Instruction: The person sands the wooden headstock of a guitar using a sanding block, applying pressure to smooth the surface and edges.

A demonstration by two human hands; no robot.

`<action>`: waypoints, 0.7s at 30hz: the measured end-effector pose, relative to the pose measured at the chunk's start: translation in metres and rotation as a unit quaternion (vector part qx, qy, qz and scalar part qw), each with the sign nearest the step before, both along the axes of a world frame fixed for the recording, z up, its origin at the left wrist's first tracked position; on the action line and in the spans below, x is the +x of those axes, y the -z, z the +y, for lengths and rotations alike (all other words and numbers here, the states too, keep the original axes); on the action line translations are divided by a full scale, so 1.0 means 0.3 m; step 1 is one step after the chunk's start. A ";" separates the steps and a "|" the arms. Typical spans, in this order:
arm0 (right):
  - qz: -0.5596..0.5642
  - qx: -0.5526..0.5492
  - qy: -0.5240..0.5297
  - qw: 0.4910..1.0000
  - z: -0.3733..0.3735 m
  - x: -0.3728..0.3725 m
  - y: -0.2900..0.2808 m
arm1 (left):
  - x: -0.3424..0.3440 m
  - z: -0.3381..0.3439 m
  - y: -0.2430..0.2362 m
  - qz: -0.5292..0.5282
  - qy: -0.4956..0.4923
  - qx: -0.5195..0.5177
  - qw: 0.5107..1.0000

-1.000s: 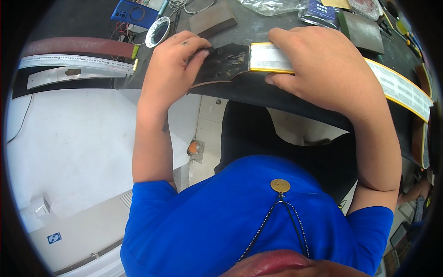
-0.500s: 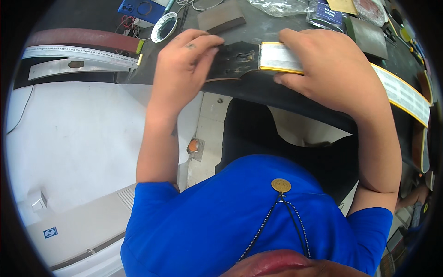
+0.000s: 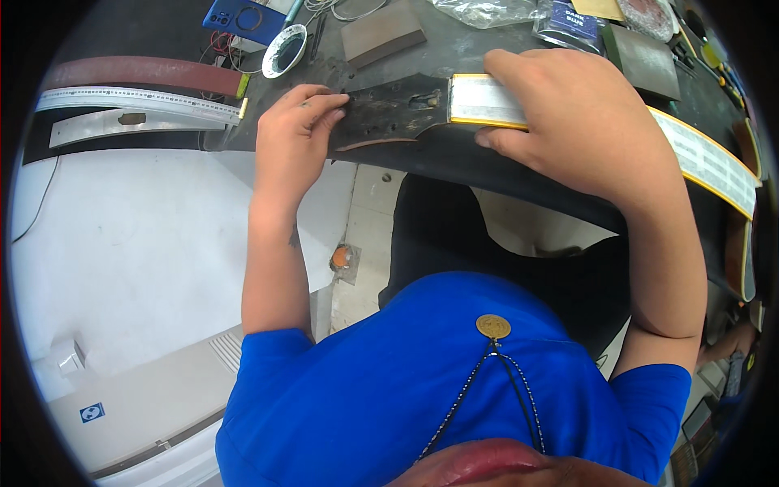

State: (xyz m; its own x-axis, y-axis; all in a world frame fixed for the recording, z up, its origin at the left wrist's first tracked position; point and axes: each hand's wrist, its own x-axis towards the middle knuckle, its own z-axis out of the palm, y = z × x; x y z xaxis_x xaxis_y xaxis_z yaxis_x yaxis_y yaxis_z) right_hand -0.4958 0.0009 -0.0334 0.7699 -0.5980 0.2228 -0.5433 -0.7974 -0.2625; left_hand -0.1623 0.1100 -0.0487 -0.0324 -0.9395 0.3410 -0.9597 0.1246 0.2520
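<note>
Along the near edge of the workbench (image 3: 456, 50), a guitar neck (image 3: 480, 99) is laid lengthwise, its dark headstock (image 3: 391, 112) turned toward the left end and its pale, yellow-edged strip run toward the right end. The strip is gripped from above by the right hand (image 3: 580, 114), the thumb pressed along the near side and the fingers folded over the far side. The left hand (image 3: 292, 134) is held at the headstock's outer end, thumb and forefinger bent close together; whether the headstock is pinched between them cannot be told.

Toward the left end, a slotted silver bar (image 3: 180, 130), a marked ruler (image 3: 134, 101) and a dark red bar (image 3: 146, 73) are set side by side, in that order from the near edge. Beyond the headstock, a white-rimmed bowl (image 3: 303, 40) and a brown block (image 3: 383, 34) are seen; a grey-topped block (image 3: 643, 61) is placed beyond the right hand. Toward the far edge, a blue phone (image 3: 243, 22), a clear plastic bag (image 3: 491, 10) and a blue packet (image 3: 572, 23) are spread from left to right.
</note>
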 end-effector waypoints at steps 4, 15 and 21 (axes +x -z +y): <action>-0.003 -0.005 -0.008 1.000 0.000 0.001 0.006 | 0.052 0.047 -0.009 -0.009 -0.054 0.031 0.998; -0.004 0.008 -0.002 1.000 0.005 0.000 -0.005 | 0.029 0.133 -0.086 0.114 -0.004 0.122 0.986; -0.033 -0.036 -0.016 0.999 0.011 0.006 -0.012 | 0.009 0.075 -0.059 0.087 0.009 0.026 0.996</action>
State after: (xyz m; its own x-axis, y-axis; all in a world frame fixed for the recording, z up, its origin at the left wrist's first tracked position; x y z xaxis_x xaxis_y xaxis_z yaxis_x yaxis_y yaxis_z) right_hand -0.4940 0.0042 -0.0296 0.7710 -0.5538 0.3145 -0.5008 -0.8322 -0.2380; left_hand -0.1598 0.1325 -0.0310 0.0070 -0.9560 0.2933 -0.8984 0.1228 0.4217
